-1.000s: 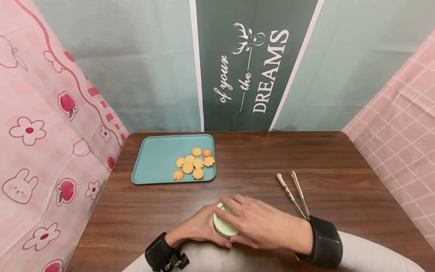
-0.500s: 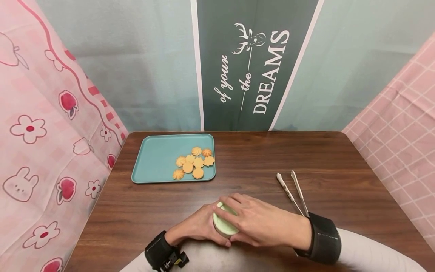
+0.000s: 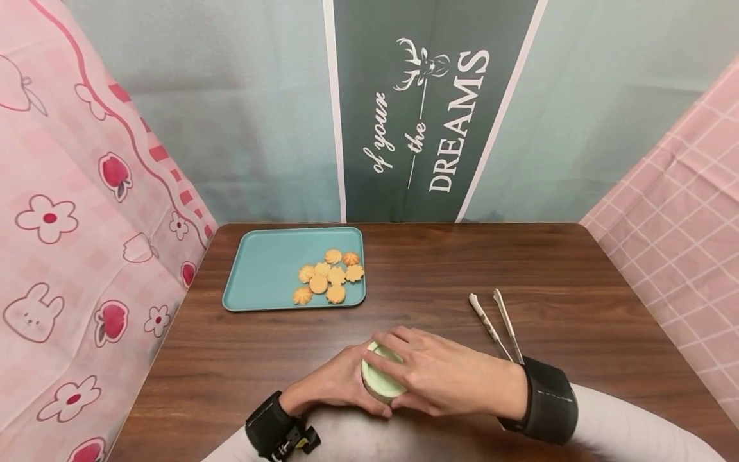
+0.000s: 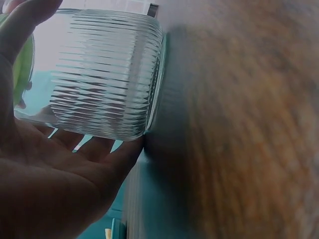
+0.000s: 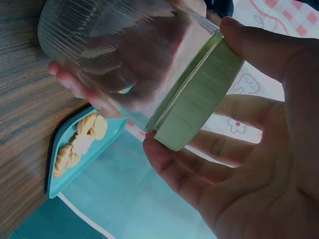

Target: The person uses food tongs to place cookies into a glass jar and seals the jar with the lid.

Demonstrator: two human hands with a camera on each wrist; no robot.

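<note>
table: dark wood, fills the lower half of the head view; if the jar tips off the near edge it likely falls, since it stands low in the frame, close to the person
tray: teal, upper left of the table, well apart from both hands
jar: ribbed clear glass, bottom centre of the head view; smooth glass could turn in the palm
left hand: fingers wrapped round the jar body; a loose hold would let it spin
right hand: fingers curled over the lid; a skewed twist may jam it
lid: pale green, seated on the jar
tongs: metal, right of the hands
cookies: clustered on the tray's right side
</note>
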